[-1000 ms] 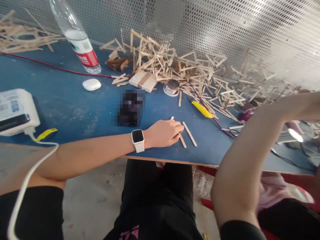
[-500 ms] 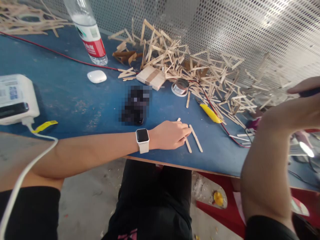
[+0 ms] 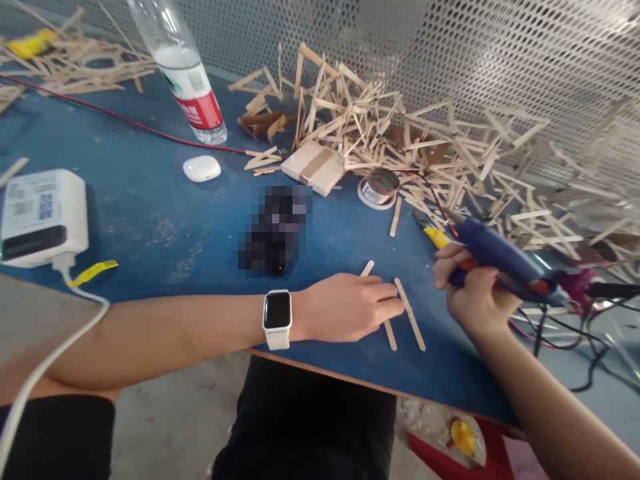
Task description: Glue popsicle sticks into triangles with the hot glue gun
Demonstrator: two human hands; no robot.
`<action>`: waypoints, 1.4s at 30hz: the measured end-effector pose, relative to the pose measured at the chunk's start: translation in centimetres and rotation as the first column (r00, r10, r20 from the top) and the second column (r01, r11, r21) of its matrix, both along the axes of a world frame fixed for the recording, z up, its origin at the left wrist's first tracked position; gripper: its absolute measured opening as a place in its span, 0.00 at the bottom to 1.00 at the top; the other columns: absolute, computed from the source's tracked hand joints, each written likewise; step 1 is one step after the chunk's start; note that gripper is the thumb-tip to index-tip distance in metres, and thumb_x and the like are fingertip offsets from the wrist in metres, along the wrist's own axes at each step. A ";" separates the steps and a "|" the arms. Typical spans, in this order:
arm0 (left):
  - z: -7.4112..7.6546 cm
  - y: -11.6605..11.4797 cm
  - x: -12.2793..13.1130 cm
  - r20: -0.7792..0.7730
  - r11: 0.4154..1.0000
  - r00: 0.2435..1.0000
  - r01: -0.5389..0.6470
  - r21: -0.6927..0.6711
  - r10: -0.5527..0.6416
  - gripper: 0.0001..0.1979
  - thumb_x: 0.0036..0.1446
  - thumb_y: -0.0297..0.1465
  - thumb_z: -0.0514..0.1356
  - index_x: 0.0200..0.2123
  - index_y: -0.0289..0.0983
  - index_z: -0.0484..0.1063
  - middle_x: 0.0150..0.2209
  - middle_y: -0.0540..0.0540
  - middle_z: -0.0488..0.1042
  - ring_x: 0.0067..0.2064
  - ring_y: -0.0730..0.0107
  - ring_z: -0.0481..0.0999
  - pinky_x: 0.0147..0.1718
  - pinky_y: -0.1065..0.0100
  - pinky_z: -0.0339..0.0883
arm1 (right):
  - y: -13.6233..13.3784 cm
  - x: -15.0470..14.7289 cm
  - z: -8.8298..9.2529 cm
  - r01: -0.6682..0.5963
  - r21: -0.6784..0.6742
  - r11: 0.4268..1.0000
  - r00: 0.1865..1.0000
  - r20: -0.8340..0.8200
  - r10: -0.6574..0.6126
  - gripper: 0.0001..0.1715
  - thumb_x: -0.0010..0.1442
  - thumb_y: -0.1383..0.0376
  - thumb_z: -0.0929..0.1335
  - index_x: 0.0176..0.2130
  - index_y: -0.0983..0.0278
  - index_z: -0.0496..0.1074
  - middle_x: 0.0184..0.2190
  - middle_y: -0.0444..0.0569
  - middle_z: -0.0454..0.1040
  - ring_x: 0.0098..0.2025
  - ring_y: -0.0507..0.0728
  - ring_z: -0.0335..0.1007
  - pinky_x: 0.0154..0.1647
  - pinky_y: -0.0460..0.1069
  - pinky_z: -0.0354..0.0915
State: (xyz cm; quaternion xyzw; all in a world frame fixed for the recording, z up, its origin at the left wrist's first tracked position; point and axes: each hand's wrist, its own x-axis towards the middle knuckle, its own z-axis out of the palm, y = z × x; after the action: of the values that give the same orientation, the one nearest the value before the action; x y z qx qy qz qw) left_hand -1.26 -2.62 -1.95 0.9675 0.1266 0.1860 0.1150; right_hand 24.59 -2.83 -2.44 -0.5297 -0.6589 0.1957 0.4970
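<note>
My right hand (image 3: 473,287) is closed around the handle of a blue hot glue gun (image 3: 505,257), above the right side of the table, its nozzle toward the yellow cutter (image 3: 436,238). My left hand (image 3: 353,307), with a white watch at the wrist, lies palm down on the blue table, fingers stretched out. It covers the middle of one wooden craft stick (image 3: 391,335), whose two ends show. A second craft stick (image 3: 410,315) lies just beyond the left fingertips, roughly parallel to the first. What the left thumb does is hidden.
Loose craft sticks (image 3: 345,100) heap along the perforated metal panel (image 3: 430,47). A bundle of sticks (image 3: 314,167), a small round tin (image 3: 380,187), a blurred dark object (image 3: 277,230), a white case (image 3: 201,169), a water bottle (image 3: 193,93) and a white power bank (image 3: 45,213) stand around. Black cables trail at right.
My right hand has swung in from the far right edge, bringing the glue gun into full view over the table. My left hand stays on the stick; the view has shifted slightly.
</note>
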 end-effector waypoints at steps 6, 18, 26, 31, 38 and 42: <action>0.4 0.2 -0.3 0.005 0.992 0.997 0.071 0.108 -0.072 0.10 0.73 0.22 0.59 0.40 0.38 0.78 0.43 0.44 0.80 0.43 0.65 0.78 0.42 0.63 0.75 | -0.3 -0.1 0.8 -0.262 -0.026 0.965 0.955 -0.153 0.256 0.23 0.67 0.42 0.76 0.41 0.58 0.80 0.33 0.46 0.83 0.20 0.54 0.72 0.26 0.55 0.71; 0.9 -1.6 0.0 0.217 0.939 0.976 -0.087 0.334 0.013 0.08 0.71 0.25 0.63 0.37 0.33 0.79 0.37 0.43 0.78 0.37 0.65 0.77 0.34 0.64 0.70 | -1.1 1.2 1.1 -0.119 -0.370 0.922 0.992 -0.002 0.127 0.16 0.67 0.49 0.77 0.41 0.59 0.81 0.25 0.42 0.77 0.16 0.50 0.67 0.16 0.46 0.65; 0.0 -1.4 0.3 0.381 0.977 0.921 -0.008 0.213 -0.076 0.06 0.68 0.24 0.67 0.35 0.33 0.81 0.31 0.49 0.77 0.33 0.70 0.77 0.33 0.67 0.72 | -1.3 0.5 1.5 -0.150 -0.358 0.922 0.987 0.002 0.161 0.15 0.68 0.49 0.77 0.40 0.58 0.81 0.27 0.45 0.81 0.16 0.51 0.67 0.15 0.47 0.66; -0.1 -1.1 0.3 0.411 0.982 0.904 0.041 0.186 -0.116 0.07 0.70 0.24 0.65 0.39 0.33 0.84 0.34 0.47 0.80 0.35 0.68 0.79 0.36 0.67 0.74 | -1.3 0.6 1.3 -0.146 -0.324 0.935 0.988 0.005 0.156 0.15 0.68 0.49 0.76 0.39 0.58 0.81 0.26 0.45 0.79 0.16 0.51 0.67 0.15 0.47 0.64; 0.4 -1.2 0.4 0.412 0.980 0.897 0.088 0.180 -0.156 0.06 0.69 0.27 0.67 0.39 0.35 0.86 0.32 0.50 0.76 0.32 0.75 0.72 0.30 0.70 0.68 | -1.5 0.5 0.9 -0.125 -0.240 0.963 0.985 0.087 0.149 0.09 0.70 0.55 0.75 0.41 0.56 0.81 0.30 0.45 0.81 0.20 0.51 0.70 0.20 0.49 0.65; 0.1 -1.6 0.6 0.388 0.993 0.917 0.052 0.106 -0.089 0.09 0.68 0.32 0.68 0.46 0.35 0.87 0.29 0.52 0.69 0.28 0.75 0.66 0.26 0.67 0.62 | -1.5 0.5 1.1 -0.153 -0.161 0.975 0.980 0.101 0.171 0.05 0.70 0.58 0.75 0.41 0.57 0.78 0.32 0.44 0.81 0.30 0.54 0.78 0.29 0.47 0.72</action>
State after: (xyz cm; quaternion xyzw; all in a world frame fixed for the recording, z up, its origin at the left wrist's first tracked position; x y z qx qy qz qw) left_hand -0.70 -4.21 -1.83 0.9190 0.0572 0.3771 0.0995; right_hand 25.09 -4.37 -1.32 -0.5208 -0.7103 0.2548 0.3991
